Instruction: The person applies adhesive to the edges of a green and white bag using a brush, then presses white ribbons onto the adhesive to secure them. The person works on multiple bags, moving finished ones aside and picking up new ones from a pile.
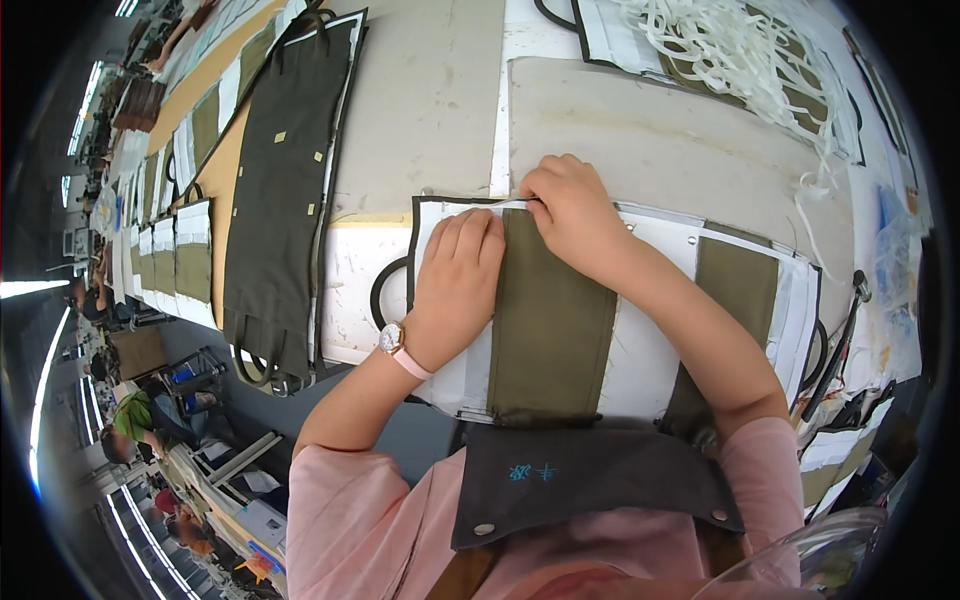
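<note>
Pressing flat, the left hand (458, 275) should steady the olive-and-white fabric panel (552, 320) while the right hand (568, 205) pinches its top edge.

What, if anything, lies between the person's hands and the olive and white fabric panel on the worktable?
Nothing visible does. The left hand rests flat on the fabric panel, and the right hand pinches its top edge. The heap of white strips lies well away, farther up the table.

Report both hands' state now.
Left hand: open, flat on the fabric panel.
Right hand: pinching the panel's top edge.
</note>
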Demonstrator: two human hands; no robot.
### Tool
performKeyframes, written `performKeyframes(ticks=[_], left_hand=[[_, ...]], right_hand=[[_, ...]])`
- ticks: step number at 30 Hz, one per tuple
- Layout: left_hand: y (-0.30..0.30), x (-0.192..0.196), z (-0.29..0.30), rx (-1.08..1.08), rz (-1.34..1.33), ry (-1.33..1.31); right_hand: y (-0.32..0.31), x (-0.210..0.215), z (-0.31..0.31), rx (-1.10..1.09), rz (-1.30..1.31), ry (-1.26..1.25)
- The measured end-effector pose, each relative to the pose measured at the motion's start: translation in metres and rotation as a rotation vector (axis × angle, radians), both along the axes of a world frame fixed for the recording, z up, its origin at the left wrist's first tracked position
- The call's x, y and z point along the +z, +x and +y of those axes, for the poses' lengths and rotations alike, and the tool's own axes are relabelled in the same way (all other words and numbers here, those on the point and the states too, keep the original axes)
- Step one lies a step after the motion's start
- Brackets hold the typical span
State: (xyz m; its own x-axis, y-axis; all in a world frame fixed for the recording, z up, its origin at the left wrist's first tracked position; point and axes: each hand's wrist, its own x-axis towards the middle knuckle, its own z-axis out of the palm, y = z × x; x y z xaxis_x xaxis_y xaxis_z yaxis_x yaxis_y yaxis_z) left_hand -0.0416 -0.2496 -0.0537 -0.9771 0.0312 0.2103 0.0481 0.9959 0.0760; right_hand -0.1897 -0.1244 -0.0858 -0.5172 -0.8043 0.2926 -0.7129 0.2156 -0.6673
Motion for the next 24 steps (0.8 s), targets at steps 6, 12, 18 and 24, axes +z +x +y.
performKeyframes(ticks=[6, 12, 18, 24], left_hand=[[-0.005, -0.001, 0.002, 0.005, 0.017, 0.043], [-0.007, 0.001, -0.008, 0.048, -0.032, 0.188], [-0.011, 0.002, -0.009, 0.051, -0.087, 0.187], [-0.008, -0.001, 0.007, 0.059, 0.045, -0.088]], right_hand=[[-0.002, -0.005, -0.003, 0.042, -0.063, -0.096], [-0.006, 0.002, 0.005, 0.29, 0.385, -0.059], [0.002, 0.002, 0.012, 0.257, 0.532, 0.001], [0.003, 0.003, 0.016, 0.225, 0.555, 0.033]])
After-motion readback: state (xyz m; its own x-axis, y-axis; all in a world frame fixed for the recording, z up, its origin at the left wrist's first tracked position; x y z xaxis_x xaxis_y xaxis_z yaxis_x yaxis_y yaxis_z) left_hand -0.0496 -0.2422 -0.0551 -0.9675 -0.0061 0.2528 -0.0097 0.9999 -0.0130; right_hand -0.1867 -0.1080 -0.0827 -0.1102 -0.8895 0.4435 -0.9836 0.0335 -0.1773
